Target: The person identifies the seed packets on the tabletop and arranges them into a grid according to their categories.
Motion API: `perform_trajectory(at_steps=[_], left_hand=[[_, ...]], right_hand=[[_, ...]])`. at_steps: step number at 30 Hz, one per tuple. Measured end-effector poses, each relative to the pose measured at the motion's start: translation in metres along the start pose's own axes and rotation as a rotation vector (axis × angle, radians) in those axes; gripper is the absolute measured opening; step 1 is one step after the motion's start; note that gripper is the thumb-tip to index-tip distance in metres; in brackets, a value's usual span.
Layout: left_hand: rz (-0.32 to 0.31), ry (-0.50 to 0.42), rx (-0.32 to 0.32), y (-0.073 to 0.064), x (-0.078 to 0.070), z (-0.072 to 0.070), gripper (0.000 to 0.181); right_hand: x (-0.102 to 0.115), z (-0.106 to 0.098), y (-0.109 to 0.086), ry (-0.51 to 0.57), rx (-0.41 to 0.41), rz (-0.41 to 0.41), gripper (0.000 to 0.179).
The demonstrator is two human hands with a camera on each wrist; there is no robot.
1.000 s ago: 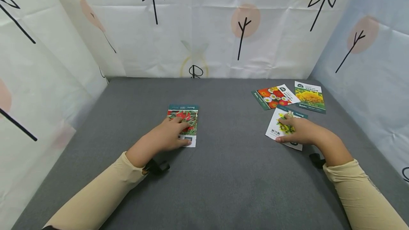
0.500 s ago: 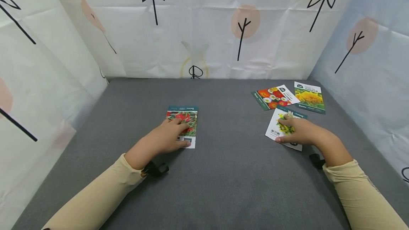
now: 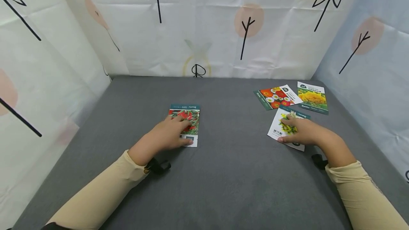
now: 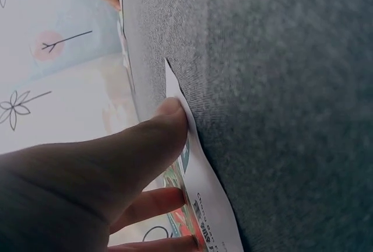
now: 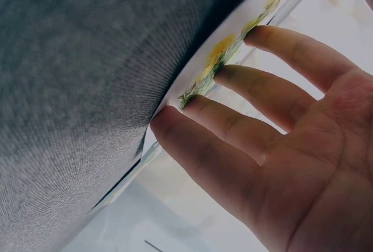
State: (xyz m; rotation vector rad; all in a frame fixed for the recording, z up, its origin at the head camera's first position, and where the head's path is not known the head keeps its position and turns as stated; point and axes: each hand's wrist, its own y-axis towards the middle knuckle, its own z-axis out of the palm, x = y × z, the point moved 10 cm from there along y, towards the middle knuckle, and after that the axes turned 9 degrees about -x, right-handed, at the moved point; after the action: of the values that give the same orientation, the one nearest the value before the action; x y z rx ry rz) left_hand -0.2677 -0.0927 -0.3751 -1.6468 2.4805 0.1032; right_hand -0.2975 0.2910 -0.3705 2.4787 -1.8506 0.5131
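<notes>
My left hand [image 3: 167, 134] rests on a seed packet [image 3: 192, 127] with a red and green picture and a teal top band, lying flat at mid-table. In the left wrist view the thumb [image 4: 169, 121] presses the packet's white end [image 4: 213, 199], and the other fingers touch its printed part. On the right, my right hand [image 3: 303, 131] lies over a white seed packet [image 3: 274, 129] with yellow flowers. The right wrist view has its fairly straight fingers [image 5: 198, 147] touching that packet's printed face [image 5: 218, 59] with their tips.
Beyond the right hand lie two more seed packets: one with red, orange and white flowers [image 3: 275, 97], one with yellow flowers [image 3: 312, 98]. Their edges meet or overlap slightly. Patterned white cloth walls [image 3: 217, 45] border the grey table [image 3: 223, 184] at the back and sides.
The head view has shifted slightly. Both hands stay on the same packets, with no visible movement against the table.
</notes>
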Motion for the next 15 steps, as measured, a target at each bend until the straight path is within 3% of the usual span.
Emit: perform_trajectory(at_steps=[5, 15], left_hand=[[0.007, -0.008, -0.03, 0.0006, 0.0007, -0.0027, 0.07], [-0.035, -0.1, 0.017, 0.0036, 0.0082, 0.005, 0.081]], right_hand=[[0.0004, 0.0005, -0.0004, 0.002, 0.001, -0.001, 0.096], [-0.0015, 0.0017, 0.0004, 0.004, 0.004, 0.0, 0.096]])
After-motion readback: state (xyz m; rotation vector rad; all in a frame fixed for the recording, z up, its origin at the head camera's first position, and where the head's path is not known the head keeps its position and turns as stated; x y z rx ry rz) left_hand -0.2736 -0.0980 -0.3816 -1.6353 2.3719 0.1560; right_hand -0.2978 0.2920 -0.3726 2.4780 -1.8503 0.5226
